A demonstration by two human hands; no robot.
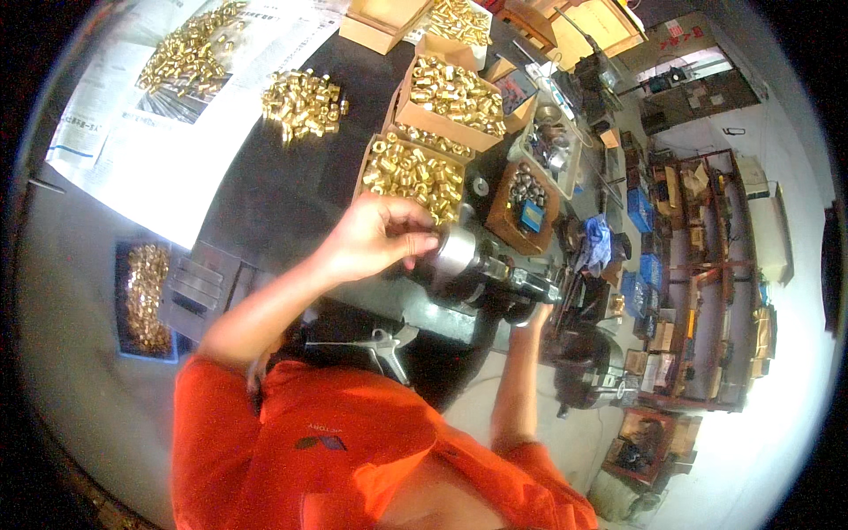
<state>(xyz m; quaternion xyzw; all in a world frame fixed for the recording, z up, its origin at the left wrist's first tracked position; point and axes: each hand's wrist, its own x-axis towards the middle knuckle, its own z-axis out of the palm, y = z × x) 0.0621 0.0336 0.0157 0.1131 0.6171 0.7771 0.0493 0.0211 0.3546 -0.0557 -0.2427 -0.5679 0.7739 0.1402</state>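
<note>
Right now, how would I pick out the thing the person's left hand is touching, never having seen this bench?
Start at the dark workbench with its cardboard boxes of brass fittings. Just below the nearest box, the left hand cups the silvery round chuck of a small dark machine. It is the only smooth grey metal cylinder there; everything around it is gold-coloured and loose.

The person wears an orange short-sleeved shirt (353, 442) with a small dark chest emblem.
</note>
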